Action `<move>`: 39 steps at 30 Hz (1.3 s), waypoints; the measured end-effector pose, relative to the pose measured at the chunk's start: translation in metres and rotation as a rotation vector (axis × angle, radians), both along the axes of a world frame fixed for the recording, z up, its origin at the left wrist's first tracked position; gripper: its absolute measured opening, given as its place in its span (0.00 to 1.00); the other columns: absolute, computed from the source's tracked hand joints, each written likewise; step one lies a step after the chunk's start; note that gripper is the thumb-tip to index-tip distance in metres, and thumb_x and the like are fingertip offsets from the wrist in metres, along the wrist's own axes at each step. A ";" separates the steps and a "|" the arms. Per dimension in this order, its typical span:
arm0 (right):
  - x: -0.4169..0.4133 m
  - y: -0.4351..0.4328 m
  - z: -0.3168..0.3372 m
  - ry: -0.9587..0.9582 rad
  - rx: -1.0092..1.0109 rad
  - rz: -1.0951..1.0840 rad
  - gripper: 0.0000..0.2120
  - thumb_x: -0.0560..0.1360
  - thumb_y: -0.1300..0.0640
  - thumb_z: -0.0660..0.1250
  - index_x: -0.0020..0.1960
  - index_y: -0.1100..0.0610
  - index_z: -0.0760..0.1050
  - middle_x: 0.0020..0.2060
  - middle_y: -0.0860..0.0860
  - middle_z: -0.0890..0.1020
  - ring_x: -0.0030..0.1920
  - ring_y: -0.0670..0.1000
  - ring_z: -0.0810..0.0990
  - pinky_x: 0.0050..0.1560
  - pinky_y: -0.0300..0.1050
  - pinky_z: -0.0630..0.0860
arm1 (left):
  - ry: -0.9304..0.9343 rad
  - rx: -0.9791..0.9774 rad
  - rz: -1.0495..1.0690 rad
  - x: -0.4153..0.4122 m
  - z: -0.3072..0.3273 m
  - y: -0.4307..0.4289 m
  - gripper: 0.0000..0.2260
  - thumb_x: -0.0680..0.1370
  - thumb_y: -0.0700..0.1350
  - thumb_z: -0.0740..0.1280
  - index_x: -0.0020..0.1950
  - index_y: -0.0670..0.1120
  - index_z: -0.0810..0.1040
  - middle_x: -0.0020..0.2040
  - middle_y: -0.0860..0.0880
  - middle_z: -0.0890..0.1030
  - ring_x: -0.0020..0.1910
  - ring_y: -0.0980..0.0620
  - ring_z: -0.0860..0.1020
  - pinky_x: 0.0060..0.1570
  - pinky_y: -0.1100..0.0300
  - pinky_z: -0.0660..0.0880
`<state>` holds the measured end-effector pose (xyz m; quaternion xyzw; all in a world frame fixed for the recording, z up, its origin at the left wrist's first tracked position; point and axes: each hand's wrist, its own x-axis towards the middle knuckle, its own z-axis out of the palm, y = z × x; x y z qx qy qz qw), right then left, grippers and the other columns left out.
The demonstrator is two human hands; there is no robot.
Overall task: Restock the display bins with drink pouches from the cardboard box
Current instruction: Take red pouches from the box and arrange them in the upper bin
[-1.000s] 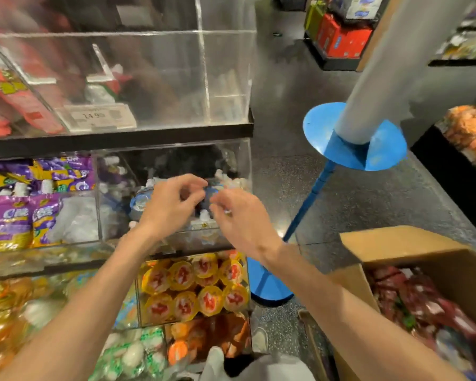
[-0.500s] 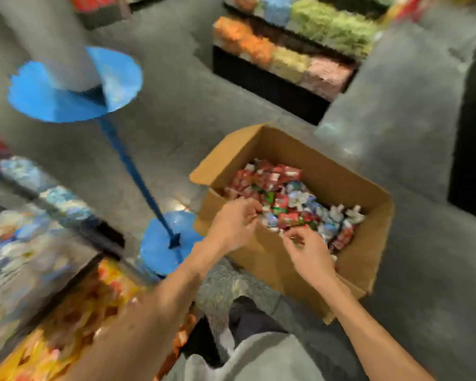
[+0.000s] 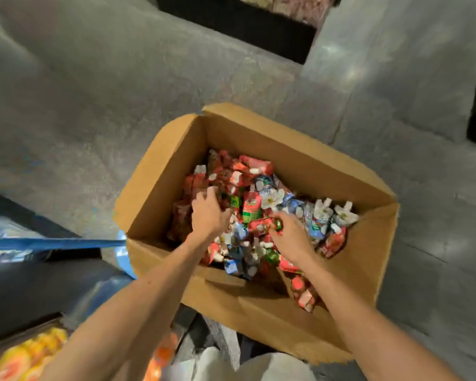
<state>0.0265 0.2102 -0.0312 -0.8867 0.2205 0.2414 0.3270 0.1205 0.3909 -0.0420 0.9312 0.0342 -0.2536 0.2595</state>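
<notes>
Reached deeper into cardboard box (image 3: 286,145) since half a second ago. Noted left hand (image 3: 208,214) curled among drink pouches (image 3: 239,178), grip unclear; right hand (image 3: 290,239) pinching red pouch (image 3: 260,225). Judged blue pouches (image 3: 313,228), spouts up, just beyond right hand, nearer it.

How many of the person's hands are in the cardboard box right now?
2. The left hand rests on red pouches at the left of the cardboard box; the right hand is on mixed pouches near its middle. Whether either grips a pouch is unclear.
</notes>
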 end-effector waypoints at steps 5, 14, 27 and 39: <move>0.094 0.008 -0.038 -0.135 -0.153 0.259 0.30 0.77 0.57 0.68 0.76 0.57 0.62 0.74 0.55 0.64 0.75 0.57 0.60 0.74 0.53 0.62 | -0.076 0.071 0.065 0.050 -0.035 -0.010 0.38 0.75 0.49 0.74 0.78 0.47 0.58 0.70 0.37 0.66 0.68 0.35 0.67 0.63 0.43 0.68; 0.168 0.041 -0.095 -0.091 -0.439 0.644 0.31 0.72 0.48 0.74 0.71 0.50 0.66 0.73 0.63 0.62 0.69 0.64 0.67 0.67 0.61 0.64 | -0.234 0.434 -0.263 0.090 -0.104 -0.002 0.37 0.74 0.51 0.72 0.80 0.58 0.58 0.73 0.40 0.67 0.66 0.36 0.67 0.61 0.43 0.69; 0.174 0.045 -0.105 -0.175 -0.509 0.604 0.15 0.79 0.55 0.65 0.65 0.54 0.73 0.60 0.60 0.76 0.60 0.62 0.75 0.61 0.58 0.69 | -0.316 0.105 -0.238 0.107 -0.096 0.008 0.13 0.82 0.42 0.64 0.66 0.41 0.76 0.59 0.48 0.80 0.55 0.53 0.78 0.50 0.73 0.64; 0.110 0.022 -0.031 0.048 0.066 0.055 0.24 0.76 0.52 0.68 0.72 0.51 0.72 0.66 0.52 0.78 0.62 0.56 0.77 0.58 0.47 0.73 | -0.146 -0.283 -0.045 0.067 0.037 0.023 0.23 0.71 0.45 0.77 0.65 0.49 0.77 0.48 0.49 0.82 0.50 0.49 0.79 0.47 0.60 0.71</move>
